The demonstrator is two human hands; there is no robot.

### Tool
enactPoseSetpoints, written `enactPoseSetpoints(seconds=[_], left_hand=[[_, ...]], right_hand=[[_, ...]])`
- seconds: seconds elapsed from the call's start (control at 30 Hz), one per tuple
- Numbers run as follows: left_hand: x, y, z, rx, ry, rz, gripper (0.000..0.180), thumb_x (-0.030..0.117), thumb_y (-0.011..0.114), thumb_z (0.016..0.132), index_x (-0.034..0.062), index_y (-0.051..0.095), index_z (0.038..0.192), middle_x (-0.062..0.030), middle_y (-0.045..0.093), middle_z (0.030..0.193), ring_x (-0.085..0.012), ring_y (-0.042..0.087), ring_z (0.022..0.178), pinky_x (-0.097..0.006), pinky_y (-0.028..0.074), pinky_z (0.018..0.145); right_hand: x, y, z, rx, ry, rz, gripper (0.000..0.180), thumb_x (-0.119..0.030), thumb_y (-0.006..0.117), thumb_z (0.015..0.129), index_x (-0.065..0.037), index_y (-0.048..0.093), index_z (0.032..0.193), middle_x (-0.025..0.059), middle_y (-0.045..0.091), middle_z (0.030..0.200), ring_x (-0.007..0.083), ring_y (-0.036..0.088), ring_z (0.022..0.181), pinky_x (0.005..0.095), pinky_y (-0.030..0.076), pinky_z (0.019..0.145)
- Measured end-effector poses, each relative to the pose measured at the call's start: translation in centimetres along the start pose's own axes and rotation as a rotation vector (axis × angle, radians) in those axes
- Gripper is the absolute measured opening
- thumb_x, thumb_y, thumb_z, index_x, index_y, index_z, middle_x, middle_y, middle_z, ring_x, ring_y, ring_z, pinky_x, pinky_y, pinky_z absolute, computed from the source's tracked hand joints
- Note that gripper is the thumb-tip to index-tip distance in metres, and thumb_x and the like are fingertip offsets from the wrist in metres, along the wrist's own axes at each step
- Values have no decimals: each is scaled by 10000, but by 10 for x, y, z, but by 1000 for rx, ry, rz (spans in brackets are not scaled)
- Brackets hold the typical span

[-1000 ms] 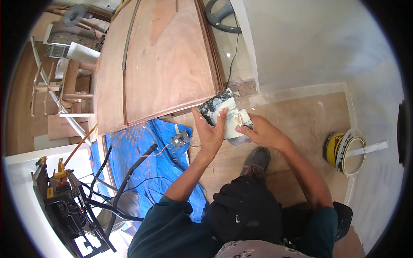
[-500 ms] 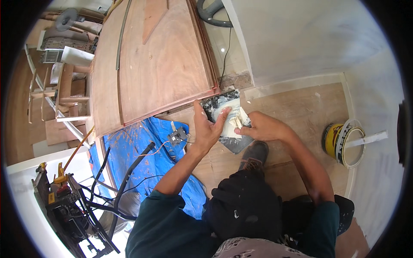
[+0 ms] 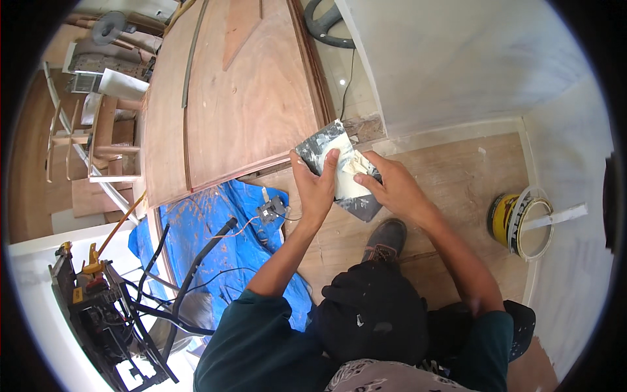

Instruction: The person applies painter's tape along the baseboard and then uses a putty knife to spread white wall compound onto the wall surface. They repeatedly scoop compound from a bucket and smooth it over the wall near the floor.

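My left hand (image 3: 313,196) grips a flat dark board (image 3: 363,209) by its left edge, thumb lying on top. The board is tilted, its face smeared with cream-coloured putty (image 3: 344,184). My right hand (image 3: 401,191) is closed at the board's right side, pinching a small flat piece (image 3: 359,163) thickly coated in putty. Its exact kind is hidden by the putty and my fingers. Both hands hold these above the plywood floor, just beyond my shoe (image 3: 386,239).
Plywood sheets (image 3: 255,111) are stacked ahead on the left. A yellow-and-black bucket (image 3: 501,219) with a white stick stands by the right wall (image 3: 575,163). Blue tarp (image 3: 215,261), cables and a black power tool (image 3: 98,307) lie to the left.
Both hands have raised the board slightly and turned it, so its near end points more to the right. The right hand's putty-coated piece has shifted a little up and left.
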State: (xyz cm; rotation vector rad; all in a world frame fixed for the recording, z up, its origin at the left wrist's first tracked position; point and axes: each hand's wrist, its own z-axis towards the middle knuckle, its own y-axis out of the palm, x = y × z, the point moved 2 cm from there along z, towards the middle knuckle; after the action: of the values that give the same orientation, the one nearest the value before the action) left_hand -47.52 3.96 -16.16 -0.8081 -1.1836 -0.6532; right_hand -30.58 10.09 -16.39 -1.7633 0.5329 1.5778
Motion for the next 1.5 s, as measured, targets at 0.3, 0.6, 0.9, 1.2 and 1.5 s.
enactPoseSetpoints(seconds=[0.3,0.6,0.9,1.2,1.5], left_hand=[[-1,-3,-6,-144,95,35,434,56,768,913,-35,461,1205,-111,635,1041,-150,621,946,-288,516,813],[-26,-6,-6,7,-112,41,383,222,744,964,-39,519,1131,-118,628,1030,-152,590,916,-314,506,824],[-29,7,-23,183,-146,12,380,214,718,985,-31,483,1155,-120,602,1070,-145,580,944,-294,502,808],[-14,8,-28,1,35,-85,384,86,727,958,-12,469,1225,-100,627,1108,-135,618,987,-276,518,860],[-19,7,-24,-80,33,-33,375,130,737,961,-37,486,1185,-111,628,1073,-130,602,951,-283,511,830]], right_hand=[[-19,-14,-5,-197,183,-215,291,-223,691,936,37,582,1006,305,639,817,492,625,837,526,465,717],[12,-2,0,-12,14,-10,346,-182,709,911,63,608,1134,236,720,939,361,708,903,433,526,786],[40,25,-1,188,73,252,349,-131,658,937,-19,655,1268,200,720,867,191,668,713,343,521,701],[12,-3,-6,-53,52,-84,226,-156,662,903,-3,665,1069,269,630,797,451,623,748,477,478,681],[4,-12,0,-194,198,-121,251,-166,715,892,39,662,1025,238,701,890,358,682,770,422,517,719]])
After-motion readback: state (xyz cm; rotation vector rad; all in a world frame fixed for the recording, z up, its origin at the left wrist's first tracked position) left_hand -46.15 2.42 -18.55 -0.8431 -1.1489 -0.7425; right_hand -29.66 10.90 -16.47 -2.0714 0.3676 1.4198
